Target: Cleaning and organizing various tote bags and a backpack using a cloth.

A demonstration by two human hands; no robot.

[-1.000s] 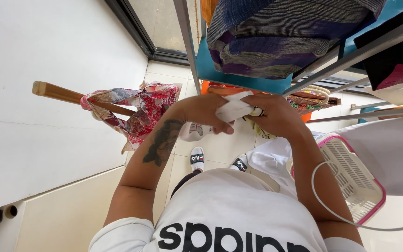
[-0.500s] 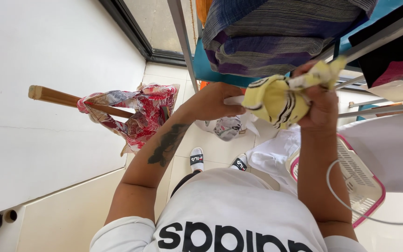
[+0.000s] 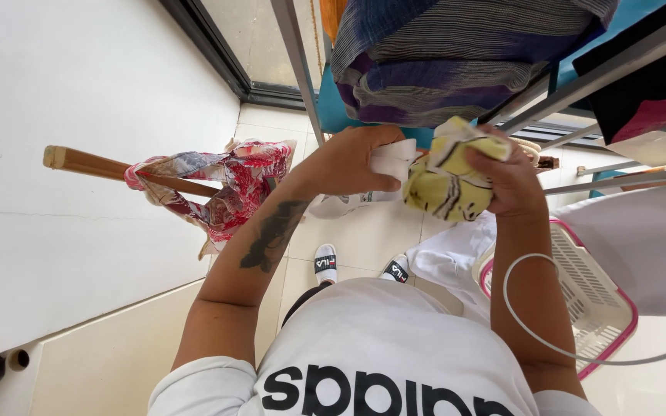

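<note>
My right hand [image 3: 512, 179] grips a crumpled yellow cloth with dark stripes [image 3: 447, 182], held at chest height under a metal drying rack [image 3: 603, 69]. My left hand [image 3: 352, 158] is closed on a white cloth [image 3: 391, 160] that touches the yellow one and hangs down below the hand. A striped blue and purple garment [image 3: 456, 58] is draped over the rack just above both hands.
A white and pink laundry basket [image 3: 591, 296] stands at my right, with white fabric [image 3: 449, 258] beside it. A wooden stick [image 3: 109, 168] carries a red patterned cloth [image 3: 229, 185] near the white wall at left. A white cable loops over my right arm. My sandalled feet show on the tiled floor.
A second ago both hands held white cloth low. The right hand then lifted the yellow striped cloth toward the rack and has now brought it down to the left hand's white cloth.
</note>
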